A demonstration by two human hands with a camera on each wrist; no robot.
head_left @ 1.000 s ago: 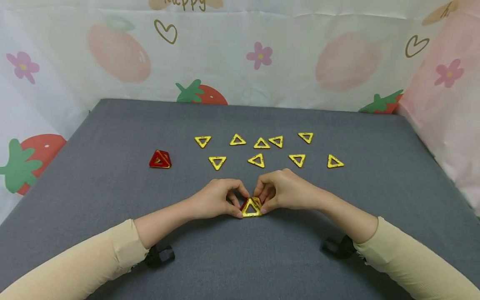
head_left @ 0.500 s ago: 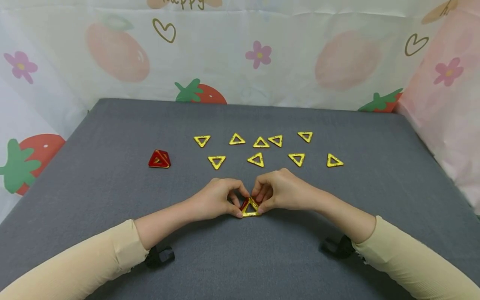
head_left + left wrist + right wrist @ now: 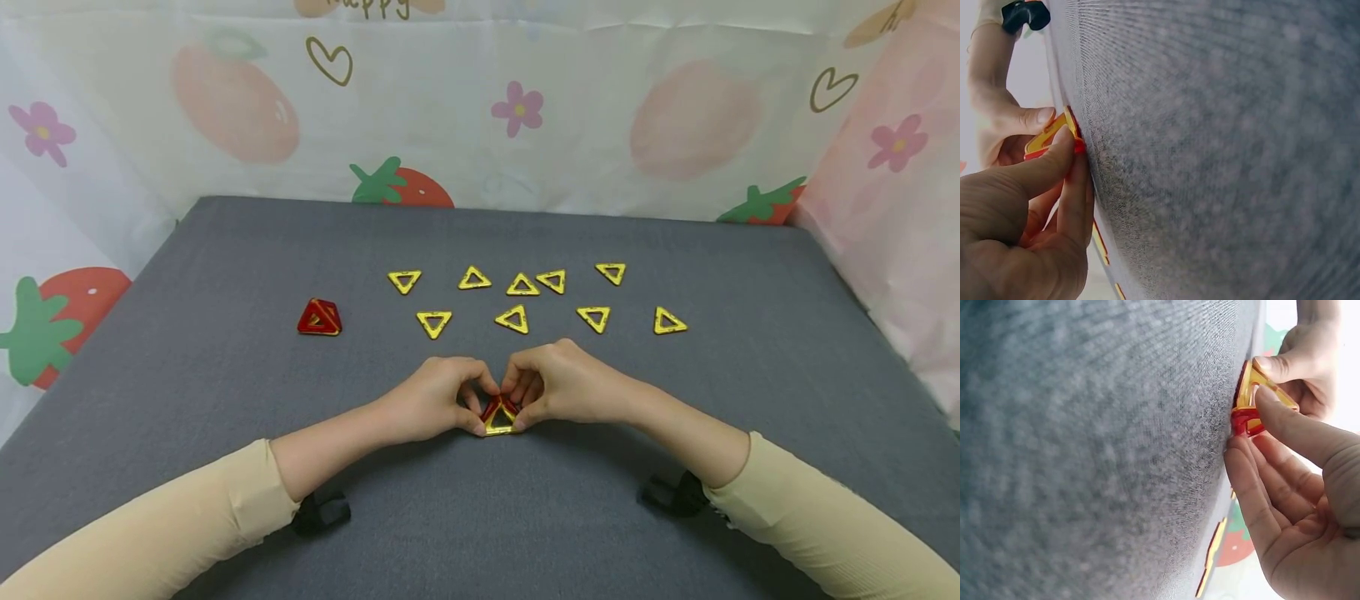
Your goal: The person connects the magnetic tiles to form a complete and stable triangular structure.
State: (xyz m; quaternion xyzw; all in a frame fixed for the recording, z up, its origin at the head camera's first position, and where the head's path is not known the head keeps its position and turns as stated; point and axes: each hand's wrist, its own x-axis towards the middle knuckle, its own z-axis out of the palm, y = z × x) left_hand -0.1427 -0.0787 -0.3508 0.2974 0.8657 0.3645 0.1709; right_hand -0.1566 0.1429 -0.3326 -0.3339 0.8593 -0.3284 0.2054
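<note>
You face a pale curtain (image 3: 450,108) printed with strawberries (image 3: 423,190) and pink flowers (image 3: 517,109), hanging behind a grey cloth-covered table (image 3: 187,375).

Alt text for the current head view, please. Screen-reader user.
A person's left hand and right hand pinch a small red-and-yellow triangular structure between their fingers on a gray tabletop. Beyond them lie nine loose yellow triangles, with a small red pyramid to the left. Behind hangs a fruit-and-flower-print cloth.

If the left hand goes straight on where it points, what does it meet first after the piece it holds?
Most likely the right hand, across the red and yellow piece, though depth is unclear.
</note>
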